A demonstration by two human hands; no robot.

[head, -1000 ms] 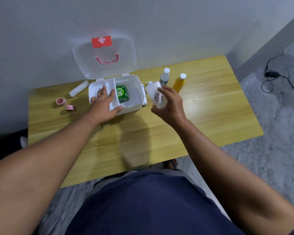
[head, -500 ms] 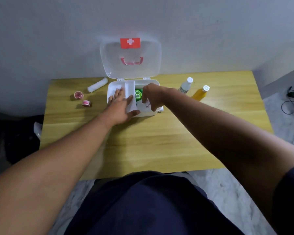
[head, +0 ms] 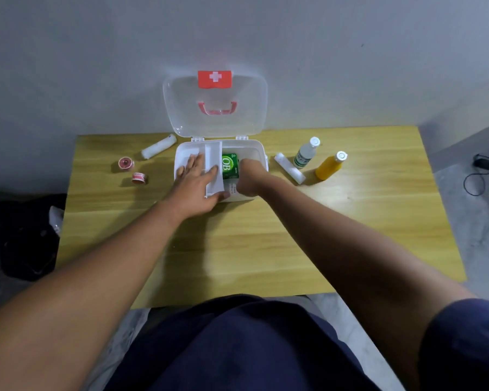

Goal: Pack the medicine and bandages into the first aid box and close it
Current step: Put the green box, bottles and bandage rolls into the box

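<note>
Yellow wood table (head: 266, 244) stands against a grey wall, with the white box (head: 261, 153) at its far edge, lid (head: 249, 108) up. Left hand (head: 194, 182) lies flat, fingers spread, on the box's left compartment; right hand (head: 249, 176) is curled inside the right one, on what I cannot tell, beside a green packet (head: 229, 165). Outside wait a gauze roll (head: 158, 146), two tapes (head: 126, 163) (head: 139, 178), a tube (head: 290, 168), a clear bottle (head: 305, 153) and an orange bottle (head: 331, 166); the near half is bare.

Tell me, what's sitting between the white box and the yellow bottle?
In the head view, between the first aid box and the yellow bottle lie a white roll and a clear white-capped bottle.
</note>
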